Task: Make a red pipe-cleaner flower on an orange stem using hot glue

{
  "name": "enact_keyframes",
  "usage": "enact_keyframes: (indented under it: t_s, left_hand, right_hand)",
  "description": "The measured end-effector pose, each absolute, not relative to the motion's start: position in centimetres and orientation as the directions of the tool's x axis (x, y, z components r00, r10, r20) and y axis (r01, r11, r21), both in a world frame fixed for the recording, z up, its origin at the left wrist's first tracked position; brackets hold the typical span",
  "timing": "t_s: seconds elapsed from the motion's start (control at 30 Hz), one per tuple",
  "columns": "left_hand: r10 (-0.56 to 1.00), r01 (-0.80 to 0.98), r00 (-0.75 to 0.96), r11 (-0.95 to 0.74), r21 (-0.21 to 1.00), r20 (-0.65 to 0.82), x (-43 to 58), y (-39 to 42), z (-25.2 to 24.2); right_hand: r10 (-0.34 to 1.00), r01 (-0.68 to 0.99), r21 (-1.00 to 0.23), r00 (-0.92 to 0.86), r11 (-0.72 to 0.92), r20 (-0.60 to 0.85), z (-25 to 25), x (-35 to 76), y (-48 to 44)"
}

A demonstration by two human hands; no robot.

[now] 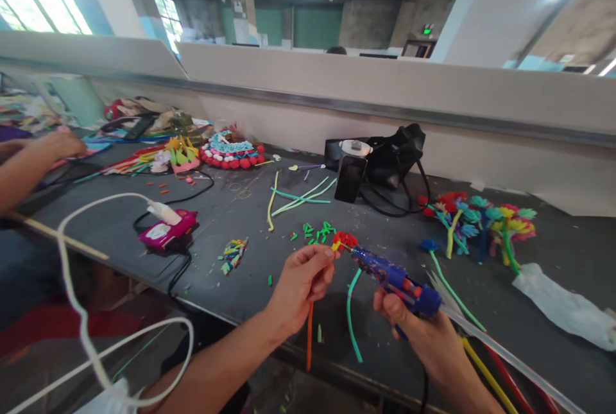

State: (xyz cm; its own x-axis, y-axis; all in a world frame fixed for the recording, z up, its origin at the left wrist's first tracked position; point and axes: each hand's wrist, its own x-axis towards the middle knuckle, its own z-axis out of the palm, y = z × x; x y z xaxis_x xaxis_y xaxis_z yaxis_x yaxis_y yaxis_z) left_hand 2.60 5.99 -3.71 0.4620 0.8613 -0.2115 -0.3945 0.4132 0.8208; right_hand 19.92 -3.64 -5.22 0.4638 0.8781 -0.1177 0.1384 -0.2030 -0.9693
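Tabletop [262, 257] | left hand [304, 279]: yellow piece [335, 245] pinched, jutting forward | right hand [419, 330]: glue gun [382, 273] clasped

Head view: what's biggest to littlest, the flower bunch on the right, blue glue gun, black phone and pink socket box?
1. Flower bunch
2. Blue glue gun
3. Pink socket box and black phone: they look too alike to rank
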Motion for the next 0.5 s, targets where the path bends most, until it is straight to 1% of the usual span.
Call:
enact_keyframes:
  t_s: [0.13,0.27,0.5]
  left_hand:
    - [0.866,-0.387,0.452,0.405,0.828,-0.212,2.6,6.0,-3.7]
    - [0.864,-0.392,0.457,0.409,0.824,-0.211,2.7,6.0,-3.7]
    - [0.858,-0.395,0.471,0.415,0.819,-0.208,2.8,5.9,-3.7]
  right_hand:
    - [0.91,0.154,-0.965,0.39,-0.214,-0.14,-5.6,20.6,-3.5]
    - [0.901,0.152,-0.965,0.412,-0.214,-0.135,-5.9,21.0,-3.4]
    - [0.915,0.177,-0.955,0.369,-0.239,-0.161,-6.2,21.2,-3.4]
